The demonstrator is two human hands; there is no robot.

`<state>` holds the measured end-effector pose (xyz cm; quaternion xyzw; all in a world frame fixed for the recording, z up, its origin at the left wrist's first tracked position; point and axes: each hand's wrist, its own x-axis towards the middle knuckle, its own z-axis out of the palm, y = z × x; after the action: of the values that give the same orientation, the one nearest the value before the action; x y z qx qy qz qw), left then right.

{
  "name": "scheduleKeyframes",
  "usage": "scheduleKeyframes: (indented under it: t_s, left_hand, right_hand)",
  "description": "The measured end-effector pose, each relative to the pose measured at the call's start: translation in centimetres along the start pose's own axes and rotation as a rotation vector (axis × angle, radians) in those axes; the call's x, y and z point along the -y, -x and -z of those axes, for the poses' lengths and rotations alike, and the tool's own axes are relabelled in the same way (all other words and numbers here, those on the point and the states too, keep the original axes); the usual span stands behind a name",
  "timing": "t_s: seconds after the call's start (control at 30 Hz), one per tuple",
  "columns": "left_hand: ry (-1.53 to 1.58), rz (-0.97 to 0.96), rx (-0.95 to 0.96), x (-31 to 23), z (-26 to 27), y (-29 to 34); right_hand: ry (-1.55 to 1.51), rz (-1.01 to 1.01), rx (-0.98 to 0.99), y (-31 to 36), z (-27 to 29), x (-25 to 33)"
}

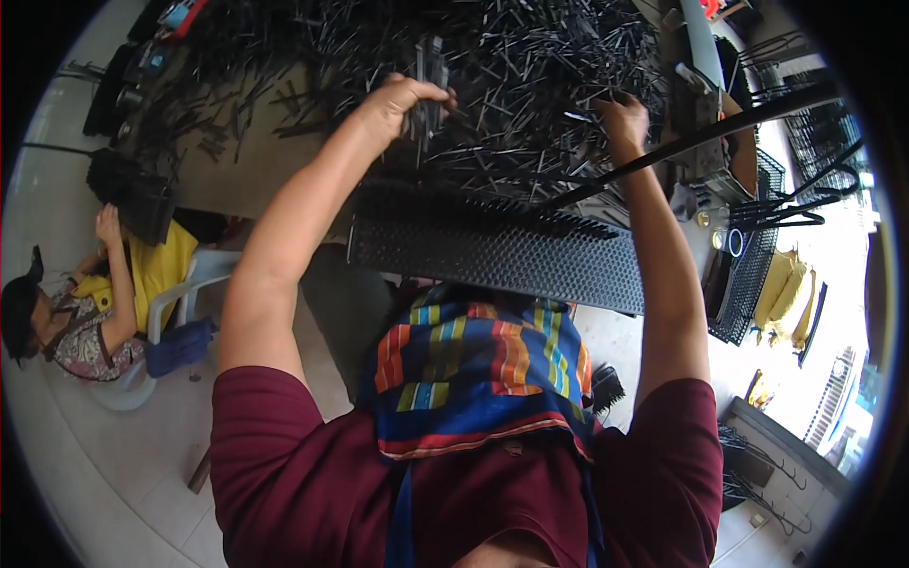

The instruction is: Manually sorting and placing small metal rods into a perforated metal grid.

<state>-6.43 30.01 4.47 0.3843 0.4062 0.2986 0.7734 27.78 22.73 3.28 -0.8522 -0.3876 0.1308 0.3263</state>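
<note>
A large heap of thin black strips (568,57) covers the far part of the table. My left hand (402,99) is closed around a bundle of these strips (433,80), held upright over the heap. Farther right, my right hand (625,123) reaches down among the strips with its fingers bent together; what they grip is hidden in the dark pile. Between my forearms, along the near table edge, lies a long black perforated panel (492,251) with rows of holes and dark bristly pieces along its far side.
A black rod (720,129) slants across my right forearm. Black perforated baskets (748,275) and wire hooks (805,204) stand on the right, near yellow bundles (786,292). At left, another person (90,312) sits by a white chair (194,284), handling a black bristly piece (133,194).
</note>
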Motion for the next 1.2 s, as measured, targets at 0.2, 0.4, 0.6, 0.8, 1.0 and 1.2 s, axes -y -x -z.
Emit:
scheduleKeyframes:
  t_s: [0.2,0.4,0.6,0.8,1.0,1.2]
  left_hand:
    - [0.099,-0.092,-0.281,0.4,10.1,1.9]
    - [0.097,-0.575,-0.576,3.7,14.9,4.7]
    - [-0.031,-0.857,-0.709,7.6,16.3,4.0]
    - [-0.636,-0.940,-0.928,6.0,18.6,5.3]
    - [-0.521,-0.820,-0.963,11.9,21.4,4.1]
    - [-0.560,-0.865,-1.000,13.1,18.9,4.9]
  right_hand:
    - [-0.463,0.370,-0.253,6.1,6.5,-4.5]
    - [-0.246,0.618,-0.150,20.7,8.2,-1.3]
    - [-0.150,0.542,0.108,29.4,4.3,-4.0]
    - [-0.208,0.431,0.358,32.5,2.1,-2.4]
    - [-0.245,0.473,0.422,32.0,0.6,-1.5]
    - [-0.211,0.488,0.378,32.0,0.6,-2.2]
